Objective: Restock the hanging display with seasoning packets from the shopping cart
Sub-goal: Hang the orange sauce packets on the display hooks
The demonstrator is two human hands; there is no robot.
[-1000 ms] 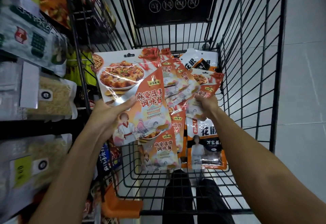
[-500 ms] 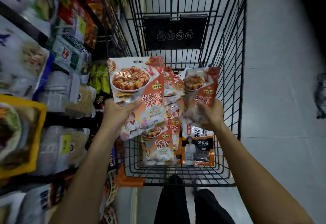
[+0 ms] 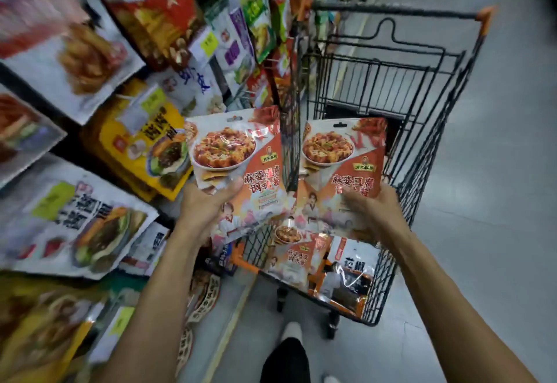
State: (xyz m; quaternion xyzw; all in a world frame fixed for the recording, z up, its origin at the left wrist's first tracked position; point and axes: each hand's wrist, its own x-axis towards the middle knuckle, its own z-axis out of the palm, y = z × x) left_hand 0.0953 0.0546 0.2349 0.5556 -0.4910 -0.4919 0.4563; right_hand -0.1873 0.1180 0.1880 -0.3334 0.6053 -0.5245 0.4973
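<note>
Closest to you, your left hand grips one seasoning packet by its lower part, thumb across the front. Your right hand grips a second packet low down too. Both sets of fingers are curled round their packets, so neither hand is free. The two packets stand upright side by side, hang-holes at the top, raised above the near end of the shopping cart.

Below them in the cart lie at least one spare packet of the same kind and an orange-and-white pack.

On your left, the hanging display is crowded with other packs. You cannot tell from here which hook takes these.

By my judgement you are partway at most. Two packets are picked, neither is on a hook yet, and what lies in the cart is left to hang.
</note>
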